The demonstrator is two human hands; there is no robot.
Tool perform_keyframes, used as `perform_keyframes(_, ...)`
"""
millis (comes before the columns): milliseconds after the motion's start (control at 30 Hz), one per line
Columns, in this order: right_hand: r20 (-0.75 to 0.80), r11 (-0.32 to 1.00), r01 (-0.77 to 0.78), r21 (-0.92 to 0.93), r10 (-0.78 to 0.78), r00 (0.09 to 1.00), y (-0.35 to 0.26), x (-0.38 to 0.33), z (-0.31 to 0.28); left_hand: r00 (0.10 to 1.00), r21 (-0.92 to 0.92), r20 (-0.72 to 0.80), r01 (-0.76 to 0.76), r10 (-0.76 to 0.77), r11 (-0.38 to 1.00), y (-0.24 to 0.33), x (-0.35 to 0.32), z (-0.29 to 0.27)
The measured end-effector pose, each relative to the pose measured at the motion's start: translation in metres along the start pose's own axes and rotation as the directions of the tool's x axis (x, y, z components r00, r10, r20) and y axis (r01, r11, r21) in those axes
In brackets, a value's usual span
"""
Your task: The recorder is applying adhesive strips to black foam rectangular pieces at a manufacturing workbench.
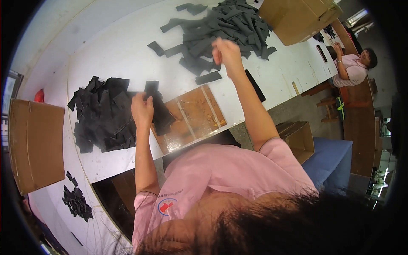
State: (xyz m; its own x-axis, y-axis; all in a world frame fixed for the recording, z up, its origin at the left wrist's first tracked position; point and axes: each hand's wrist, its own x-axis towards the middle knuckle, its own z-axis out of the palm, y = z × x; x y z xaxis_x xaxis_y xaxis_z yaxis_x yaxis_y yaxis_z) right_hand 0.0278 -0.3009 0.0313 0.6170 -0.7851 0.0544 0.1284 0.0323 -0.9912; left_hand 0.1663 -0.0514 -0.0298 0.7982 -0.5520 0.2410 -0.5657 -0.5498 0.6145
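My left hand (142, 109) rests on a stack of black fabric pieces (159, 111) lying on a brown board (199, 112), and holds one black piece upright at its fingertips. My right hand (226, 53) reaches out over a heap of dark grey strips (221, 29) at the far side of the white table (123, 46); its fingers are pinched together at the heap's near edge, and whether they hold a strip is hidden. One grey strip (208, 77) lies alone just below that hand.
A spread pile of black pieces (100, 114) lies left of my left hand. Cardboard boxes stand at the left (36, 144), the top right (297, 19) and under the table (299, 140). A person in pink (355, 68) sits at the far right. More black scraps (76, 202) lie lower left.
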Motion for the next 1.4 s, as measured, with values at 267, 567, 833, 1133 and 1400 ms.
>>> perform_keyframes(267, 0.031, 0.839, -0.223, -0.497, 0.274, 0.961, 0.11, -0.132, -0.045, 0.978, 0.429, 0.119, 0.106, -0.173, 0.897, -0.033, 0.05, 0.045)
perform_keyframes(567, 0.115, 0.532, 0.131, -0.837, -0.063, 0.991, 0.138, -0.121, -0.035, 0.972, 0.352, -0.13, -0.141, 0.198, 0.925, -0.045, 0.046, 0.059)
perform_keyframes(833, 0.049, 0.518, 0.138, -0.844, -0.182, 0.982, 0.154, -0.121, -0.049, 0.844, -0.091, -0.534, -0.12, 0.053, 0.989, 0.017, -0.026, 0.009)
perform_keyframes(1133, 0.044, 0.496, 0.152, -0.855, -0.224, 0.974, 0.149, -0.122, -0.037, 0.983, -0.072, -0.163, 0.08, -0.091, 0.994, -0.055, -0.112, 0.046)
perform_keyframes(1400, 0.023, 0.556, 0.194, -0.808, -0.3, 0.954, 0.141, -0.124, -0.039, 0.958, -0.251, -0.159, 0.196, -0.241, 0.948, -0.061, -0.113, 0.05)
